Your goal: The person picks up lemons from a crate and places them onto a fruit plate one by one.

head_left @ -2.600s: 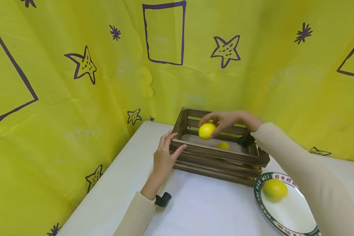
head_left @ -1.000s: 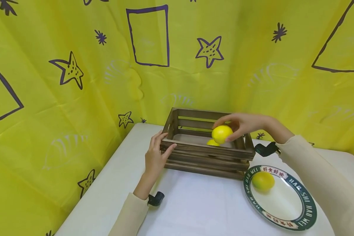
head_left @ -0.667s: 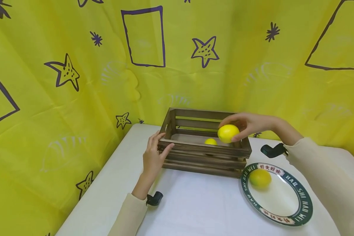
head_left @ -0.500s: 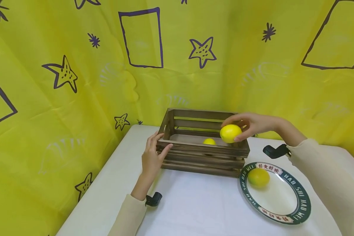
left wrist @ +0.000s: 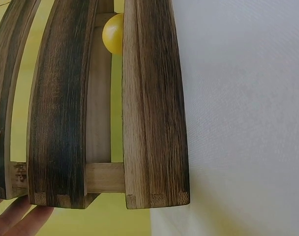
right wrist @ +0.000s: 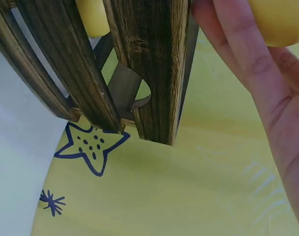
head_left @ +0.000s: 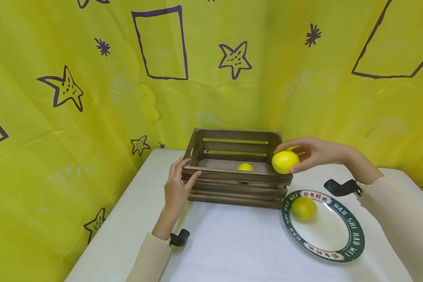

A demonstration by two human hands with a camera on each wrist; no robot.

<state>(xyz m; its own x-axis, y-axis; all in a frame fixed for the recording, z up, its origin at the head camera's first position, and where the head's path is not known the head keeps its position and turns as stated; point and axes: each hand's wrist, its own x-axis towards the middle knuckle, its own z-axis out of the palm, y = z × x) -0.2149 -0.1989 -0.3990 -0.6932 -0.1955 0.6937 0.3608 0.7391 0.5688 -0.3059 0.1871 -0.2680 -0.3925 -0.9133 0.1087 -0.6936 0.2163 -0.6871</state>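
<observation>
Head view first: the right hand (head_left: 315, 154) has its grip clamped on a bright yellow, smooth oval lemon (head_left: 285, 161), thumb underneath and fingers over the top, right by the front right corner of a dark brown slatted wooden crate (head_left: 237, 190). Can't tell if the lemon's touching the wood. The left hand (head_left: 176, 191) has its grip around the crate's front left corner, thumb on the front slat. Another yellow fruit (head_left: 245, 167) sits inside the crate, toward its right end. The crate's up near the back edge of the white counter (head_left: 229, 239), and just off its front right corner there's a white plate with a green lettered rim (head_left: 357, 237). A yellow-green round fruit (head_left: 304, 208) lies on that plate, at its back left edge.

Left wrist view: mostly crate slats, with the inside fruit peeking through a gap and a few left fingertips at the crate's end.

Right wrist view: crate end with its cutout handle hole, yellow showing between slats, and the right hand holding the lemon, which is partly cropped at the top right.
</observation>
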